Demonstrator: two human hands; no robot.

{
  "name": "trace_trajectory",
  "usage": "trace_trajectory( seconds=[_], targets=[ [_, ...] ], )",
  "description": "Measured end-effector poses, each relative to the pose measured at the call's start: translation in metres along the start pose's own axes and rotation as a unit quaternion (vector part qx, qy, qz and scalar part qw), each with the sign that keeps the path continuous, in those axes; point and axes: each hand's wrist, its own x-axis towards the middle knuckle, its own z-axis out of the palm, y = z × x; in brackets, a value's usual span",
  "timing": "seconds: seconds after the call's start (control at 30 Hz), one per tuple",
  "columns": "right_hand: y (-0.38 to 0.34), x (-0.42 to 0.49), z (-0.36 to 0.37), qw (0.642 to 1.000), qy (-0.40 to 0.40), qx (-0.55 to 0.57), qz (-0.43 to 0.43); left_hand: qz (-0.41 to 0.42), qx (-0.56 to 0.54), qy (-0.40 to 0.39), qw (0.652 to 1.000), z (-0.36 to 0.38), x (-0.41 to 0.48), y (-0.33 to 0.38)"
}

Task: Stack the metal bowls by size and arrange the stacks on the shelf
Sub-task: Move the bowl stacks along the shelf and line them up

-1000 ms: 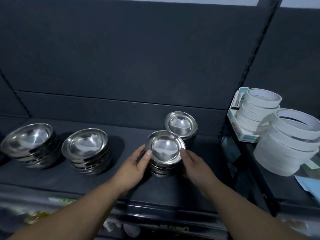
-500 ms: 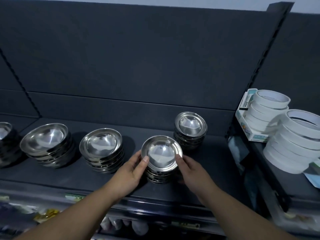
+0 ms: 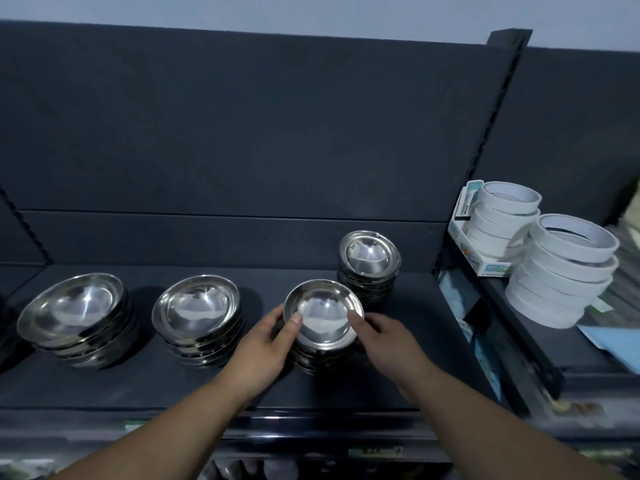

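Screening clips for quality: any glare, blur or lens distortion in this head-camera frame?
Head view: dim light; bright glare inside the bowl stack that the left hand and right hand grip; the wide-angle lens bows the back panel; the bottom edge and far right smear blurry.

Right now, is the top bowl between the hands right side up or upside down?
Right side up: the top bowl of the stack shows its shiny hollow inside, rim uppermost.

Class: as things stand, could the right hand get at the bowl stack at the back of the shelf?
Probably yes: the back stack stands just beyond the right hand, nothing between them or over it. But that hand grips the front stack and must let go first.
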Motion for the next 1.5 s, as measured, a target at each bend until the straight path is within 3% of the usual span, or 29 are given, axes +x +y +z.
trace_trajectory(
  seconds=[0.67, 0.9, 1.17, 1.5],
  targets=[
    [-0.012, 0.007, -0.003, 0.999, 0.028, -0.044, -0.007, 0.019, 0.059, 0.02, 0.998, -0.001, -0.001, 0.018],
    [-0.013, 0.01, -0.006, 0.997, 0.02, -0.071, -0.024, 0.012, 0.082, -0.04, 0.996, -0.006, -0.005, 0.005],
    [0.003, 0.006, -0.012, 0.98, -0.129, -0.098, -0.117, 0.036, 0.151, -0.011, 0.988, -0.002, -0.004, 0.005],
    [0.008, 0.016, -0.014, 0.97, -0.074, -0.151, -0.178, 0.039, 0.145, -0.02, 0.988, -0.007, 0.001, 0.004]
  ],
)
